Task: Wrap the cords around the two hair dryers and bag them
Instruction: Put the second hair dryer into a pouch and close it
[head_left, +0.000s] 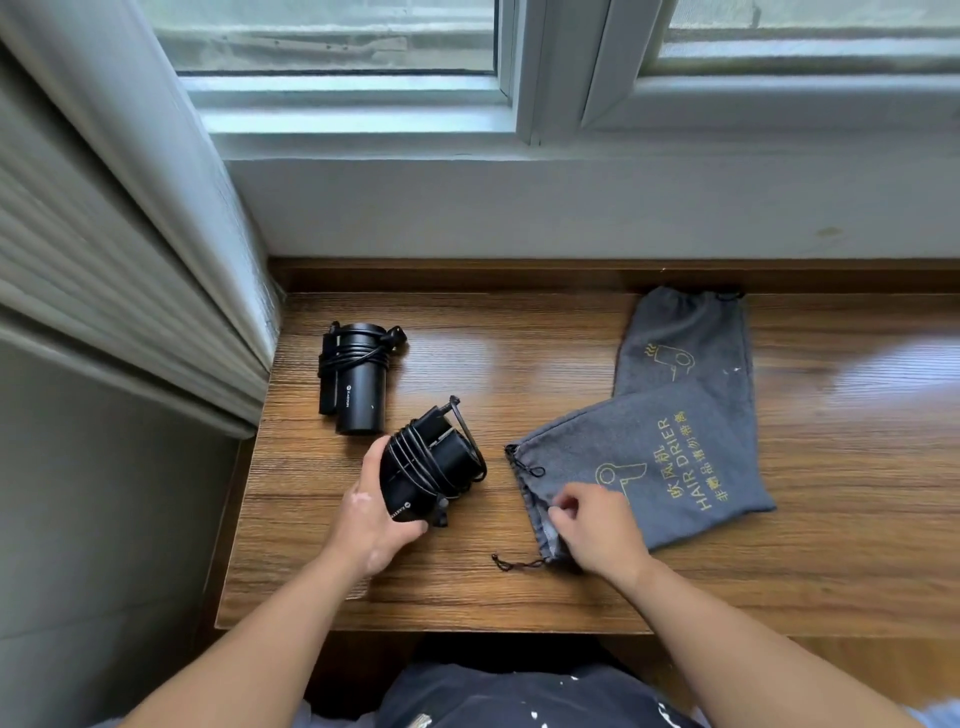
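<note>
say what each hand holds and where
Left hand grips the black cord-wrapped hair dryer by its barrel; right hand pinches the grey cloth bag at its mouth.

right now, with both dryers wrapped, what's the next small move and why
Probably spread the mouth of the near grey drawstring bag wider with the right hand, which pinches its hem. The left hand grips a cord-wrapped hair dryer just beside that opening, but the bag lies flat, so the dryer likely will not slide in yet.

The near grey bag (644, 467) reads "HAIR DRIER".
</note>
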